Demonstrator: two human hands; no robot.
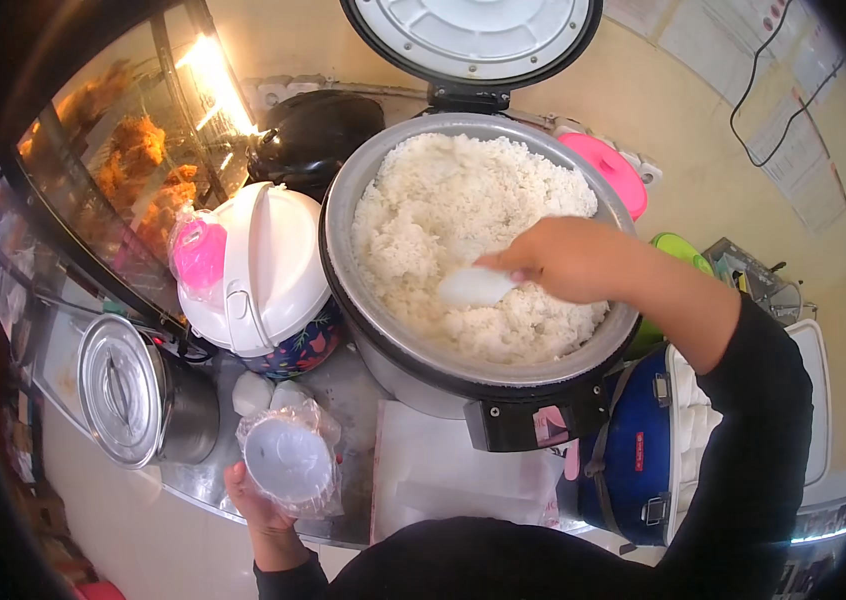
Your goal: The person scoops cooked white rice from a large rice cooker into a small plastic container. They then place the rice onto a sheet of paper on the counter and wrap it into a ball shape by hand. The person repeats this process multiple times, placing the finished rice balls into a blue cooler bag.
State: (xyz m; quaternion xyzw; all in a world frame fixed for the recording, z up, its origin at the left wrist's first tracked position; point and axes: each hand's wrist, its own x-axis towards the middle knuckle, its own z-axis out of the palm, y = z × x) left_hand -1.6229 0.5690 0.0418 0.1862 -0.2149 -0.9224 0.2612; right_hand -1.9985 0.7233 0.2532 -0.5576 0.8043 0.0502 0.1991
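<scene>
My right hand (573,259) grips a white rice paddle (477,288), its blade down against the cooked rice (468,195). The rice fills the metal pot of a large rice cooker (352,180), whose lid (483,34) stands raised at the back. Slight blur covers the hand and paddle. Lower left, my left hand (265,499) holds a small round bowl (288,457) wrapped in clear plastic film. Its hollow faces up and no rice shows in it. The bowl is apart from the cooker, to the left of its front.
A lidded metal pot (123,390) and a white-lidded rice cooker (273,262) stand at left, before a lit glass case with fried chicken (160,187). White paper sheets (460,472) lie in front of the cooker. On the right sits an open blue cooler box (629,450) with white packages inside.
</scene>
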